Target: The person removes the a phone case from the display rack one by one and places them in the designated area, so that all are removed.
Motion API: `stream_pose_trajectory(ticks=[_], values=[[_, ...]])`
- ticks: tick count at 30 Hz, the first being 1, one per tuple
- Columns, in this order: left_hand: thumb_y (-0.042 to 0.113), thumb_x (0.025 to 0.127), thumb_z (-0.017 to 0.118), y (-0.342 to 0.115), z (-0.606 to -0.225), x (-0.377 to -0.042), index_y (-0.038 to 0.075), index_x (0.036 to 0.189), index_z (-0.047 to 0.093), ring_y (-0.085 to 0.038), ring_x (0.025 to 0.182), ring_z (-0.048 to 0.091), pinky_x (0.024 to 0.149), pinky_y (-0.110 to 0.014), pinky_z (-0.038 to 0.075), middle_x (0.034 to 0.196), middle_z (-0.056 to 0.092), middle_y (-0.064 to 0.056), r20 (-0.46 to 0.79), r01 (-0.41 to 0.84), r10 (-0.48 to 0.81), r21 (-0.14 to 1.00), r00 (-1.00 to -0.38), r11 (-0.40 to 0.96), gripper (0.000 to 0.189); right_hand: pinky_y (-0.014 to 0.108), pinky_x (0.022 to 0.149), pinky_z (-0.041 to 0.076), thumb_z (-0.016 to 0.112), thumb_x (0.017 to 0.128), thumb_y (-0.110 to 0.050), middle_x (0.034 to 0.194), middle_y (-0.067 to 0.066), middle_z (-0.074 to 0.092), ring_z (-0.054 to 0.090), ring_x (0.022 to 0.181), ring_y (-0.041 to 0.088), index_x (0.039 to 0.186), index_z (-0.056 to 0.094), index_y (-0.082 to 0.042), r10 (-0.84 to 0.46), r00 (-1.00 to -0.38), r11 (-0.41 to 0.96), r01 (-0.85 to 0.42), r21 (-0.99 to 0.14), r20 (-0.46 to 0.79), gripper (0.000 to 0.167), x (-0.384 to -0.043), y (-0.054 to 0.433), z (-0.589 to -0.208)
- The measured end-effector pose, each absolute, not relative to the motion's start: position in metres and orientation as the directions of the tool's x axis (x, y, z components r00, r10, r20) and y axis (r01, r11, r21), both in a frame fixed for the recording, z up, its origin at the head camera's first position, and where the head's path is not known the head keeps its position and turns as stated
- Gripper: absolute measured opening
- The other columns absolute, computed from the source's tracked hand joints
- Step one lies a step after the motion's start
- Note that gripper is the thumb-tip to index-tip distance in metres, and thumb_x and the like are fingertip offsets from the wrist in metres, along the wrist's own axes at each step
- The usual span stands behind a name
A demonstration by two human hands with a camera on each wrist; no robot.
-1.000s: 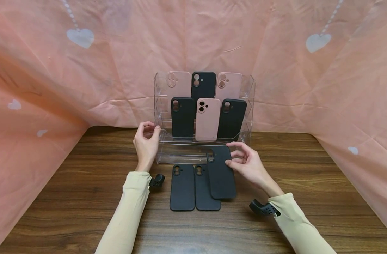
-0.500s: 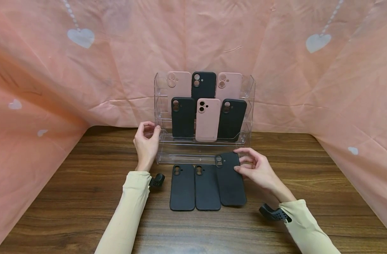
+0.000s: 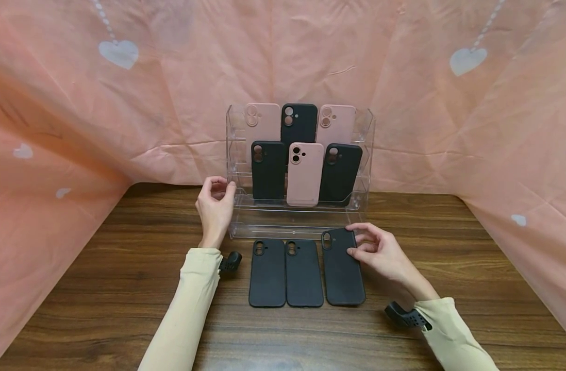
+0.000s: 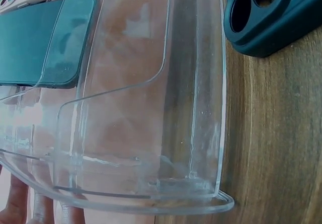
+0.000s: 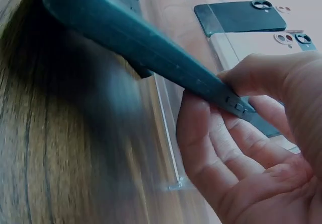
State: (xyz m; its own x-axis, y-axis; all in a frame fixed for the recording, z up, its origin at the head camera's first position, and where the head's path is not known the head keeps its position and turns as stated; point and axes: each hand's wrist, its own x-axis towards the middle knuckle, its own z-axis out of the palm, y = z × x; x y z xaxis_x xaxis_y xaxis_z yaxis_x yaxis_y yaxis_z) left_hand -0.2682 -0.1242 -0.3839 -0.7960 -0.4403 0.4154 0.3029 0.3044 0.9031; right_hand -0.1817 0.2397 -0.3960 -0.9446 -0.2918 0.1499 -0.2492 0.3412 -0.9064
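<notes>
My right hand (image 3: 379,253) pinches a black phone case (image 3: 345,275) by its upper right edge, thumb on the back face. In the right wrist view the held case (image 5: 136,40) is seen edge-on, tilted over the wood, with a shadow below. Left of it, two more black phone cases, one in the middle (image 3: 304,275) and one at the left (image 3: 267,275), lie side by side on the table. My left hand (image 3: 215,211) grips the left side of a clear acrylic stand (image 3: 264,231); in the left wrist view its fingers (image 4: 43,209) show beyond the clear wall.
The stand's middle tier holds a black case (image 3: 268,172), a pink case (image 3: 304,175) and another black case (image 3: 340,175). Behind them stand two pink cases with a black case (image 3: 299,123) between. A pink cloth (image 3: 171,103) hangs behind the wooden table (image 3: 125,288).
My right hand has moved the held case right and toward me, off the middle lying case, so a narrow gap now separates them. The left hand stays at the stand.
</notes>
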Motion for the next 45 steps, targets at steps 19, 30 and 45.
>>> stream_pose_trajectory(ticks=[19, 30, 45], values=[[0.028, 0.093, 0.073, -0.125, -0.384, -0.268, 0.008, 0.102, 0.067, -0.003, 0.076, 0.066, 0.072, -0.018, 0.048, 0.099, 0.073, -0.01, 0.406, 0.284, -0.45, 0.906, -0.796, 0.315, 0.023, 0.034, 0.055, 0.059, 0.074, 0.089, -0.002, 0.105, 0.024, 0.063, 0.066, 0.064, 0.008, 0.133, 0.059, -0.002, -0.302, -0.952, 0.505, -0.203, -0.839, 0.049, 0.046, -0.176, 0.239, -0.4], [0.027, 0.092, 0.073, -0.124, -0.385, -0.268, 0.009, 0.101, 0.067, -0.006, 0.077, 0.069, 0.072, -0.018, 0.048, 0.098, 0.073, -0.009, 0.407, 0.29, -0.452, 0.907, -0.794, 0.307, 0.021, 0.031, 0.054, 0.059, 0.076, 0.089, -0.006, 0.107, 0.023, 0.069, 0.069, 0.067, 0.009, 0.127, 0.065, 0.0, -0.258, -0.966, 0.586, -0.185, -0.789, 0.034, 0.04, -0.179, 0.237, -0.405], [0.025, 0.092, 0.073, -0.123, -0.385, -0.268, 0.008, 0.101, 0.067, -0.01, 0.079, 0.07, 0.072, -0.018, 0.049, 0.098, 0.072, -0.01, 0.411, 0.306, -0.453, 0.907, -0.791, 0.29, 0.02, 0.026, 0.051, 0.057, 0.075, 0.089, -0.008, 0.105, 0.02, 0.071, 0.068, 0.063, 0.009, 0.123, 0.068, 0.001, -0.232, -0.972, 0.665, -0.183, -0.724, 0.032, 0.036, -0.18, 0.233, -0.409]])
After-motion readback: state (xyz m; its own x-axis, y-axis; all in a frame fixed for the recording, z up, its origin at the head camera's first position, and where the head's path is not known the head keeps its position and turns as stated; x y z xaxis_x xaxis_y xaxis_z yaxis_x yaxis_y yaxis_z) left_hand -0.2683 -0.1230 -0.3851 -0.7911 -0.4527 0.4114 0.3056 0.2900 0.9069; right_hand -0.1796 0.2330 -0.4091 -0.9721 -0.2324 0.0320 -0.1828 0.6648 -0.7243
